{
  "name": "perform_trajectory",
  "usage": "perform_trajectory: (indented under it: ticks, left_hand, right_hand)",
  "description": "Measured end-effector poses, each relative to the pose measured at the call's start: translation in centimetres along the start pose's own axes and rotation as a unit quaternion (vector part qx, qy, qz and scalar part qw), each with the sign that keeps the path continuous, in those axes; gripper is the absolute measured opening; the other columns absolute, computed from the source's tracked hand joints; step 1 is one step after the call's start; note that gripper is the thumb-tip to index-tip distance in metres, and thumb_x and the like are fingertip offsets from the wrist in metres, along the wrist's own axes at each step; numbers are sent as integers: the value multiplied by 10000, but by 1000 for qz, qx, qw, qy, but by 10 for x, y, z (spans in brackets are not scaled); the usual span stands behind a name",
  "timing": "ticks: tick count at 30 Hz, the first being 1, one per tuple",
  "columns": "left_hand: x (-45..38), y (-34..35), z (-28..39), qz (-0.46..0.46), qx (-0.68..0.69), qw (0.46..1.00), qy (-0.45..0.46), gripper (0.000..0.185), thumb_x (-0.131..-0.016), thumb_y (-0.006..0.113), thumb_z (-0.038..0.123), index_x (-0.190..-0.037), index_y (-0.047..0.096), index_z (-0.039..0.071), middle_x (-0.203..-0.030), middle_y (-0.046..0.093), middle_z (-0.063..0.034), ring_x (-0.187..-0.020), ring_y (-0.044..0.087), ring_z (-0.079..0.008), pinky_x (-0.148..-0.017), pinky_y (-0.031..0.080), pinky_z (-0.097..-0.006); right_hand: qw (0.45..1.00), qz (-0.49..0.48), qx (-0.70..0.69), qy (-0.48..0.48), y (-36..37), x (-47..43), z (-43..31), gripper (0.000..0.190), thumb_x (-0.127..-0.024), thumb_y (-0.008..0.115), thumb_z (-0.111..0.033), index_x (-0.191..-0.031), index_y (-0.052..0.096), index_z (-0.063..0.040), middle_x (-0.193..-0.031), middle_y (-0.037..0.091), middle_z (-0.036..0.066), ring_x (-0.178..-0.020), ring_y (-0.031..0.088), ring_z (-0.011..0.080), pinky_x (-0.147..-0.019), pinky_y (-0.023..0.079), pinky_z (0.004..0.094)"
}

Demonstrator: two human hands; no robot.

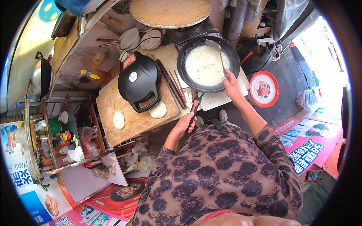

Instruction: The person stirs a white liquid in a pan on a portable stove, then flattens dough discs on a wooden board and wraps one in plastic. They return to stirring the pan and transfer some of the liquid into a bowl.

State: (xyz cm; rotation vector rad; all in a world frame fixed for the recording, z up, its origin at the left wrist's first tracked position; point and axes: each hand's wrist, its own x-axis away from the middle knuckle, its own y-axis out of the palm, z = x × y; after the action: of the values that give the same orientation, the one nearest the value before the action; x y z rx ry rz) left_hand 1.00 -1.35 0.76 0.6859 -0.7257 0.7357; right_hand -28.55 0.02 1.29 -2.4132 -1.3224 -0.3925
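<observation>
A black frying pan (183, 80) with a red-and-black handle (195, 104) stands over the white hob at the counter's right end. Pale, creamy liquid with small bits (202, 66) fills most of it. My left hand (182, 124) is wrapped around the pan's handle. In my right hand (233, 86) is a metal ladle (221, 56), its bowl resting in the liquid at the pan's far side. Left of the pan, a shut black electric griddle (138, 82) sits on a wooden board (135, 125). Two dough rounds, one at the left (118, 120) and one partly under the griddle's handle (158, 110), lie there.
A dark rolling pin (171, 83) and thin sticks (181, 87) lie between griddle and pan. Bowls (151, 39) and a round woven lid (169, 12) stand behind. A red-rimmed enamel basin (264, 89) and a dark gas cylinder (254, 58) are at right; a shelf rack (60, 141) holds bottles at left.
</observation>
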Motion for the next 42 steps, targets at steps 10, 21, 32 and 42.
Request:
perform_trajectory:
  ticks: [10, 21, 32, 42]
  left_hand:
    - [-3, -1, -4, -1, -4, 1000, 12, 398, -1042, 392, 430, -971, 499, 53, -628, 463, 5, -466, 376, -90, -421, 303, -252]
    - [-4, 1, -5, 4, -2, 1000, 6, 395, -1045, 388, 418, -972, 502, 47, -622, 467, -2, -462, 379, -99, -418, 302, -261]
    - [-3, 3, -5, 0, 11, 1000, 15, 401, -1033, 408, 423, -955, 509, 43, -615, 474, -3, -453, 394, -97, -402, 306, -259]
    - [-1, 5, -4, 2, 12, 1000, 7, 383, -1048, 389, 413, -967, 505, 58, -615, 462, 5, -458, 369, -91, -424, 301, -254]
  right_hand:
    - [976, -161, -118, 91, 17, 23, -38, 675, -953, 554, -198, -1555, 267, -87, -627, 341, -70, -464, 285, 48, -432, 218, 241]
    - [967, -243, 71, 23, -24, 70, -10, 642, -959, 530, -188, -1544, 298, -61, -621, 394, -57, -478, 339, 50, -429, 281, 234]
    - [962, -152, 218, -64, -108, 94, -9, 599, -911, 566, -201, -1448, 425, 22, -1352, 572, 242, -1266, 558, 291, -1072, 392, 340]
    - [957, -57, 234, -159, -81, 19, 8, 558, -913, 561, -206, -1421, 463, 3, -1325, 575, 270, -1233, 568, 385, -1044, 422, 390]
